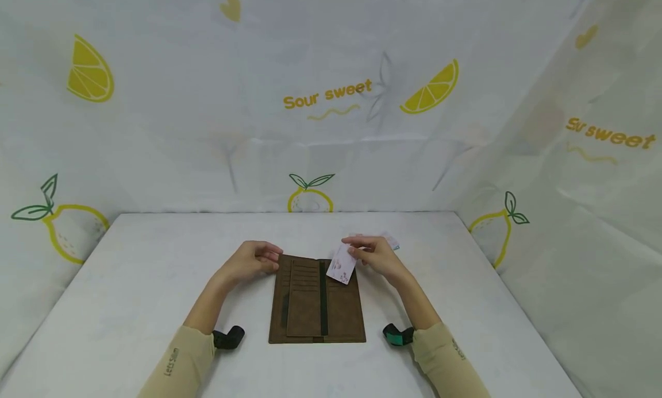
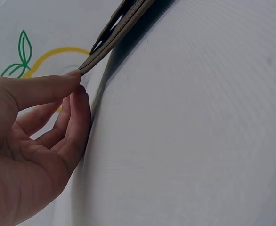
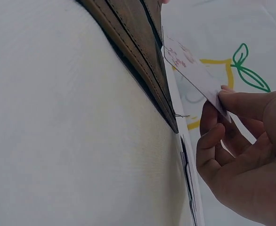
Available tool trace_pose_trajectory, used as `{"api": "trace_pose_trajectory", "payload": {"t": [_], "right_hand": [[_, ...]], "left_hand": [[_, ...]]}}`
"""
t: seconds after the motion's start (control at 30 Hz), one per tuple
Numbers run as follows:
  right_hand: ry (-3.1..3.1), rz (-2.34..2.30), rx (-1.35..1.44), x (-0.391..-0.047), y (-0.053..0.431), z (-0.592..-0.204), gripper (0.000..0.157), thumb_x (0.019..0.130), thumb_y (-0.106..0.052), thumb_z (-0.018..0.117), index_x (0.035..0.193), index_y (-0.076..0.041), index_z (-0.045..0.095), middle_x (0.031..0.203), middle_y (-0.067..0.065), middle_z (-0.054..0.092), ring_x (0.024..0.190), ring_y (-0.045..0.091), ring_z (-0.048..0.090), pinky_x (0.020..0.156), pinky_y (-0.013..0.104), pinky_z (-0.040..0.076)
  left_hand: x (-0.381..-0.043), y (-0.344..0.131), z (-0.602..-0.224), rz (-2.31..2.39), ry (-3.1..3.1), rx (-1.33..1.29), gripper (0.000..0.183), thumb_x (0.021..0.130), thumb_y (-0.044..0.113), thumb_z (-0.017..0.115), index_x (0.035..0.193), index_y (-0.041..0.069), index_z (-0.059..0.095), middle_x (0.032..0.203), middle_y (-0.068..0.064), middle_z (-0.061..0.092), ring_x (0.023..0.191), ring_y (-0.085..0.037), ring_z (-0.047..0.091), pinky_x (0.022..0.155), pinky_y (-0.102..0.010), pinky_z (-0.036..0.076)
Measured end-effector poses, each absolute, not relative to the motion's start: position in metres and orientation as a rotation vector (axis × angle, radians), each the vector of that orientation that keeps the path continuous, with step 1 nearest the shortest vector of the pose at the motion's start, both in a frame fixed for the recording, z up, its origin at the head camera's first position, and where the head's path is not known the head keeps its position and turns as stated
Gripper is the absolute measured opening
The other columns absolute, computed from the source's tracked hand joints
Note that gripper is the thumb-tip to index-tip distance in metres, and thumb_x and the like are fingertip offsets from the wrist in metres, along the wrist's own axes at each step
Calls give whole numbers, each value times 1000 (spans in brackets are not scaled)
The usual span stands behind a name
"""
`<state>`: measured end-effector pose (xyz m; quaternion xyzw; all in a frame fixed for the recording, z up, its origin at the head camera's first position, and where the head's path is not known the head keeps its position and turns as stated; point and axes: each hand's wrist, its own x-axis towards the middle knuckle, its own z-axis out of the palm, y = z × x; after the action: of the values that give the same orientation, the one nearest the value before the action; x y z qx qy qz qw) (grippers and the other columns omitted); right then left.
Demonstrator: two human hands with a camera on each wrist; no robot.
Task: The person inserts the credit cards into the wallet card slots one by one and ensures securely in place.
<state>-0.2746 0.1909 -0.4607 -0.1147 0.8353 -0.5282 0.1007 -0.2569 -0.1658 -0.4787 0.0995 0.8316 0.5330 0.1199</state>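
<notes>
Open rectangular wallet (image 1: 303, 313) of brown leather-like material lay on smooth white bench (image 1: 445, 266). Left hand (image 1: 250, 261) pinched its eleven-o'clock corner, thumb meeting fingertips; right hand (image 1: 381, 257) pinched thin white rectangular card (image 1: 341, 265) with pinkish print, tilted over wallet's one-o'clock part. More pale cards (image 1: 391, 240), partly hidden, lay at two o'clock. Right wrist view showed edge stitching (image 3: 132, 60) and loose dark thread (image 3: 182, 115), too fine for head view.

The wallet (image 1: 304, 315) lies on the table (image 1: 155, 283), a card (image 1: 341, 264) above its right half, other cards (image 1: 392, 240) behind, further right.
</notes>
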Motion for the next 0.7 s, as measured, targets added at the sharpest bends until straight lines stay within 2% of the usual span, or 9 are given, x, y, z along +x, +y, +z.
{"api": "trace_pose_trajectory", "payload": {"t": [0.43, 0.7], "right_hand": [[2498, -1479, -484, -274, 188, -463, 29, 106, -9, 68, 133, -5, 76, 136, 20, 73, 79, 13, 53, 63, 21, 44], [2487, -1426, -567, -274, 185, -465, 28, 106, -10, 68, 132, -2, 76, 132, 22, 74, 75, 11, 52, 65, 20, 45]], "left_hand": [[-255, -168, -477, 1631, 2312, 273, 41, 98, 7, 77, 136, -4, 69, 123, -16, 74, 102, -10, 69, 87, -19, 57], [-256, -168, -477, 1667, 2274, 253, 41, 99, 6, 74, 138, -4, 68, 124, -16, 74, 102, -8, 69, 88, -19, 57]]}}
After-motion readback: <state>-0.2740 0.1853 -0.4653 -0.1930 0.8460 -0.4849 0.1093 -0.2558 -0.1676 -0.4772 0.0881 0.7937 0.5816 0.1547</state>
